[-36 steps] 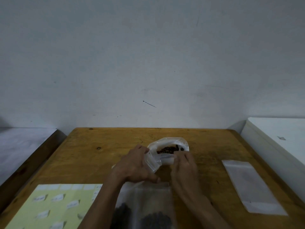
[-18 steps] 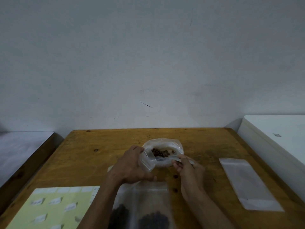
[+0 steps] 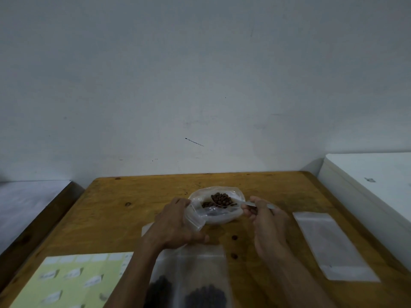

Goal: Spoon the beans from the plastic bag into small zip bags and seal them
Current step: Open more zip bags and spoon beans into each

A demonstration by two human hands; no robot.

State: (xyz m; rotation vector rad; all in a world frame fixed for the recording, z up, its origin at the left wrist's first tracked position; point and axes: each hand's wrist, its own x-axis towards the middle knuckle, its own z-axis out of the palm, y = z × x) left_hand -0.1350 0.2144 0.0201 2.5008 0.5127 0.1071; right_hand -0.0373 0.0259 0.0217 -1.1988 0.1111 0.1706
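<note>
The plastic bag (image 3: 216, 205) of beans sits open near the middle of the wooden table (image 3: 124, 218), and everything else is placed here from that bag. A spoon (image 3: 222, 200) loaded with brown beans (image 3: 221, 198) hangs over the bag's mouth, its bowl above the loose beans left inside. The right hand (image 3: 264, 221), just right of the bag, pinches the spoon's metal handle between thumb and curled fingers. The left hand (image 3: 175, 225), against the bag's left side, is closed on a small zip bag (image 3: 195, 218), holding it up beside the bag with its mouth turned toward the spoon; whether that mouth is spread cannot be told.

Two stray beans (image 3: 234, 237) lie on the wood in front of the bag, between the two forearms. Nearer the person than the bag, clear zip bags (image 3: 198, 283) lie flat, and dark heaps of beans show through them at the bottom edge of the view. Well to the right of the bag lies a flat stack of empty clear bags (image 3: 331, 245). In front of the bag and to the left, a pale yellow-green sheet (image 3: 73, 281) carries rows of small white labels; marks show on some, but they are too blurred to read. No brand or lettering is legible anywhere. Past the table's right edge, beyond the bag, stands a white surface (image 3: 367, 174).
</note>
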